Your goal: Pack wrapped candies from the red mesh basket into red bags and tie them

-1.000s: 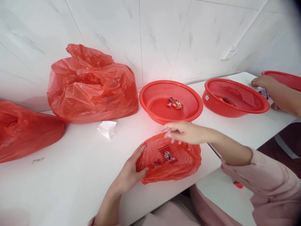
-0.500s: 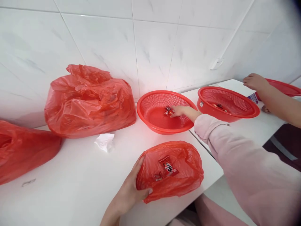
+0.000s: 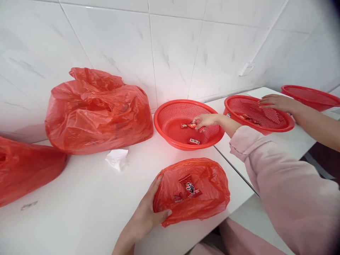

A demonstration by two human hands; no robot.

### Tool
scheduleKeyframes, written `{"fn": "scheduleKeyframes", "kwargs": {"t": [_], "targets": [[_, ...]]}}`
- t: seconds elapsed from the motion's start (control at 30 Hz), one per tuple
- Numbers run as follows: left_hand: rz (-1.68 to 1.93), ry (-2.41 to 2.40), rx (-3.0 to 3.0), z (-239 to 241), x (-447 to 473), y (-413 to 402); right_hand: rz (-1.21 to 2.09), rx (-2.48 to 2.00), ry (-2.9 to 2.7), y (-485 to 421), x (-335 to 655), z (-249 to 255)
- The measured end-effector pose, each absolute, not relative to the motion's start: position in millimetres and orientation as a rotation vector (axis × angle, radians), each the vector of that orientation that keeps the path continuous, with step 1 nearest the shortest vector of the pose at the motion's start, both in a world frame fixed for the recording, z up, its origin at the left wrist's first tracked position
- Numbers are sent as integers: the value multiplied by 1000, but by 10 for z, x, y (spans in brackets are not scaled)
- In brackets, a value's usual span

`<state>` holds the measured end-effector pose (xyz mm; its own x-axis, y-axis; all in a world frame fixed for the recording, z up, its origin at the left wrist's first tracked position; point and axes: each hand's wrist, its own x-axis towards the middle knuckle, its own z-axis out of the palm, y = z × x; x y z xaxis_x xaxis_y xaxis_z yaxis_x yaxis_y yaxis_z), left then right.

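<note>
My left hand [image 3: 147, 209] grips the near-left edge of an open red plastic bag [image 3: 212, 209], thumb inside and fingers outside. Inside that bag lie a red packet with white and black lettering [image 3: 190, 185] and a smaller red wrapper [image 3: 178, 197]. My right hand [image 3: 208, 120] reaches into a red perforated plastic basket [image 3: 170, 140], its fingers closed around small red wrapped candies [image 3: 192, 125]. One wrapped candy [image 3: 183, 125] sits just left of the fingertips. A pale-labelled packet [image 3: 194, 141] rests on the basket floor nearer me.
A large bulging red bag [image 3: 101, 117] stands against the tiled wall, with another red bag [image 3: 29, 170] at far left. White crumpled tissue [image 3: 117, 159] lies on the table. To the right, another person's hand [image 3: 276, 102] is over a second red basket [image 3: 281, 124]; a third basket [image 3: 308, 101] stands beyond.
My right hand has shifted slightly right in the basket, and the clustered candies are now spread apart. The other person's hand has moved left over the second basket. My left hand stays on the bag.
</note>
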<state>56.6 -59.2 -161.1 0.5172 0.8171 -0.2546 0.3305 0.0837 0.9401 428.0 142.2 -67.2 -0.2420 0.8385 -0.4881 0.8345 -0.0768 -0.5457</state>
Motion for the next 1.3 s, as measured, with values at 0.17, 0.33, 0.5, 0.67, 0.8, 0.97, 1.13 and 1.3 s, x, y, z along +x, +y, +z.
{"fn": "scheduleKeyframes", "kwargs": {"t": [0.17, 0.33, 0.5, 0.67, 0.8, 0.97, 1.13, 1.3], "targets": [[545, 989, 1397, -1595, 584, -588, 1543, -1464, -2147, 923, 3945, -347], [572, 975, 1291, -1600, 589, -588, 1565, -1162, -2593, 228, 3378, -348], [579, 988, 1299, -1613, 576, -604, 1224, -1292, -2782, 17, 3255, -521], [569, 988, 1318, -1575, 588, -602, 1151, -1415, -2733, 12, 3326, -505], [578, 975, 1361, -1573, 577, -599, 1073, -1355, -2620, 49, 3394, -358], [572, 964, 1373, -1584, 572, -604, 687, -1555, -2402, 534, 3711, -276], [562, 981, 1342, -1576, 590, -599, 644, -1991, -2565, 1000, 3890, -642], [553, 984, 1321, -1580, 603, -592, 808, -1959, -2703, 1093, 3787, -954]]}}
